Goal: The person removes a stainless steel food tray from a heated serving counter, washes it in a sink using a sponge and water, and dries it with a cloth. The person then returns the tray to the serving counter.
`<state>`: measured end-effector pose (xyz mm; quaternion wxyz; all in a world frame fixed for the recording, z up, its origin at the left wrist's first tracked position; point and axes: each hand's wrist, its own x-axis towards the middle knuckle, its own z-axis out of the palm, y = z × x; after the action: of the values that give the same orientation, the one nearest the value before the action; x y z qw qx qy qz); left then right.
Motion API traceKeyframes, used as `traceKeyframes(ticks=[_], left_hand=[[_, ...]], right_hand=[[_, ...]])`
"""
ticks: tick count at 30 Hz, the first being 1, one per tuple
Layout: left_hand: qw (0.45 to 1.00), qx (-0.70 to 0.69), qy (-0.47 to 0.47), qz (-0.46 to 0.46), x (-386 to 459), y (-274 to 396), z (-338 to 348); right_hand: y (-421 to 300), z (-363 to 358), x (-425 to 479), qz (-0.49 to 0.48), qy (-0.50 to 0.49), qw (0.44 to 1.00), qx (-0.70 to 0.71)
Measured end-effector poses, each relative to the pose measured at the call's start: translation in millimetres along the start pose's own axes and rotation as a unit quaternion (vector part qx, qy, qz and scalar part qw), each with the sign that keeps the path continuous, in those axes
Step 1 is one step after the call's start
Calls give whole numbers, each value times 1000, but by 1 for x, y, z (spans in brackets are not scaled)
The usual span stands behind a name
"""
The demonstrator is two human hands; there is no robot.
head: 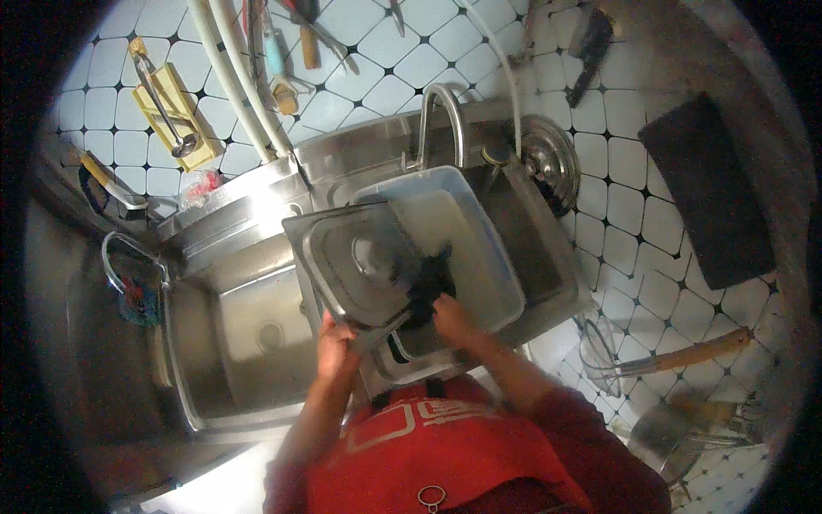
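Observation:
My left hand (335, 350) grips the near left edge of a rectangular stainless steel pan lid (340, 283), which is tilted over a translucent plastic tub (507, 283). In my right hand (453, 321) is a bunched dark cloth (433, 276), pressed against or just beside the lid's right side. Blur hides exactly where the two meet. Cloudy liquid (478, 257) stands in the tub. Below the lid, near my apron, shows the rim of a steel container (417, 371), partly covered by my right forearm.
To the left is a steel sink basin (257, 321) with a drain; a curved faucet (443, 122) rises behind the tub. A second faucet (122, 257) stands far left. A ladle (164, 109) and a yellow slicer (192, 138) hang on the tiled wall, a strainer (603, 360) at right.

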<state>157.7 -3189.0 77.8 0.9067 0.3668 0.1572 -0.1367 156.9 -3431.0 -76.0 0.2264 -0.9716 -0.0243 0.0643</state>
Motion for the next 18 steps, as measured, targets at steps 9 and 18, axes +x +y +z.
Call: traceKeyframes(ticks=[9,18], left_hand=[[977,185,-64,82,-47,34,5],[958,150,-214,119,-54,40,11]], right_hand=[[-10,-82,7,104,-33,990,91],[-64,-115,-13,35,7,903,429]])
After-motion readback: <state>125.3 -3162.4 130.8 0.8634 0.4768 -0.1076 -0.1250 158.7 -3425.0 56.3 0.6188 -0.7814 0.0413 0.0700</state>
